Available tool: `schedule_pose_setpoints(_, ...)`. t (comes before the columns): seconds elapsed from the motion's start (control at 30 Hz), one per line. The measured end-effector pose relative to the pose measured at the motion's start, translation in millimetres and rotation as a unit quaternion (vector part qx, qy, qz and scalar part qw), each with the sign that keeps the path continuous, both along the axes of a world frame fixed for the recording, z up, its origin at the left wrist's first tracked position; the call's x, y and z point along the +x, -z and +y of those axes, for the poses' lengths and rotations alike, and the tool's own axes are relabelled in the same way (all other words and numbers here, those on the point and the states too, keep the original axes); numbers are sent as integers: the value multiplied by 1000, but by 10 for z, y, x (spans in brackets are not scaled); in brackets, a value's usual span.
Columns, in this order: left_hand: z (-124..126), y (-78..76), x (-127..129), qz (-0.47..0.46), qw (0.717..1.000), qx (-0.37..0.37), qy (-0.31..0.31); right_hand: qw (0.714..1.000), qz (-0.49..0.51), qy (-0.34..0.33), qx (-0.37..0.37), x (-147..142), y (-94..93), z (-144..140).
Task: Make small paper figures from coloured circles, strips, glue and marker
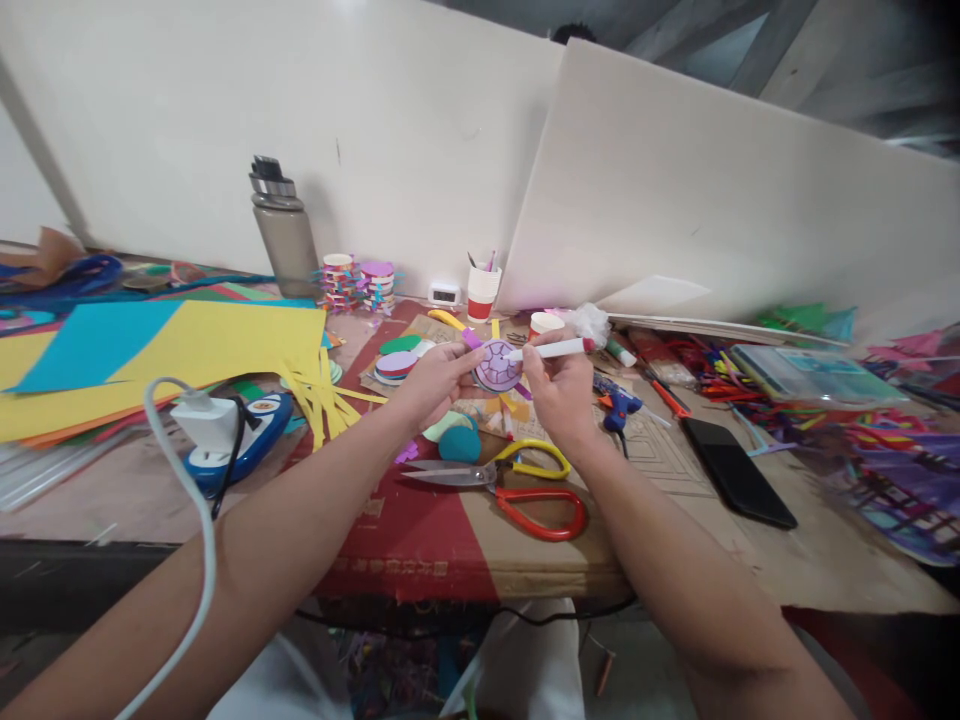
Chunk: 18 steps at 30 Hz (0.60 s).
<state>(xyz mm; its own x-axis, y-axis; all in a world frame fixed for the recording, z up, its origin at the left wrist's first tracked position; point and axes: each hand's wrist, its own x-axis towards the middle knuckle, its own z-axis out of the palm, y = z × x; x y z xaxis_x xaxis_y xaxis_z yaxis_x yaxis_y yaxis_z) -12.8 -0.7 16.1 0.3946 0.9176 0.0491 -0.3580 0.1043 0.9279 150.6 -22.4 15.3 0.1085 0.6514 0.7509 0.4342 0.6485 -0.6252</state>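
Frame centre: my left hand (433,378) pinches the purple paper disc (498,366) by its edge, face toward me, clear of the table for drawing. My right hand (561,388) grips the white marker (550,349), tip on the disc. Scissors (517,480) lie below.

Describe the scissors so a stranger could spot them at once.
Find the red and tan cardboard sheet on the table's near edge. The scissors lie flat there, below both hands, blades pointing left. Only they have one yellow handle loop and one red.
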Motion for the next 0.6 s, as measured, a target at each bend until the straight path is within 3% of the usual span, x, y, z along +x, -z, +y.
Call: schedule_pose_setpoints(0.6, -22, -6, 16, -7, 1000, -3, 16, 998, -51, 22, 15, -20, -25, -5)
